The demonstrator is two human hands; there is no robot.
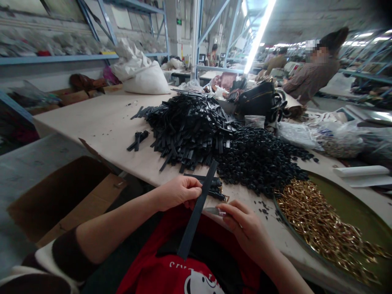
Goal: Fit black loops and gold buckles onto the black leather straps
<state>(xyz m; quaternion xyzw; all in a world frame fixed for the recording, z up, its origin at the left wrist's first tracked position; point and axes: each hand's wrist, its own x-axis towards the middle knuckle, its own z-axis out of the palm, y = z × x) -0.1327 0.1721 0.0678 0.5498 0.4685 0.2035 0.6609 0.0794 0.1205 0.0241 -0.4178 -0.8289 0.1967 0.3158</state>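
Note:
My left hand (186,191) pinches a flat black strap (197,210) near its middle. The strap slants from the table's edge down over my lap. In my right hand (241,220) is a small tool with a flat, pale metal blade (214,211), pointing at the strap; its handle is mostly covered by my fingers. Just beyond my hands, a few black straps with gold metal pieces (219,192) lie at the table's edge. Behind them rises a large heap of black straps (190,126), and to its right a heap of small black loops (260,159).
A round green tray (346,200) at the right carries many gold metal fittings (318,224). An open cardboard box (67,196) stands below the table (92,114) at left. Farther back are a white sack (147,77), a black bag (257,100), plastic bags and a seated person (318,69).

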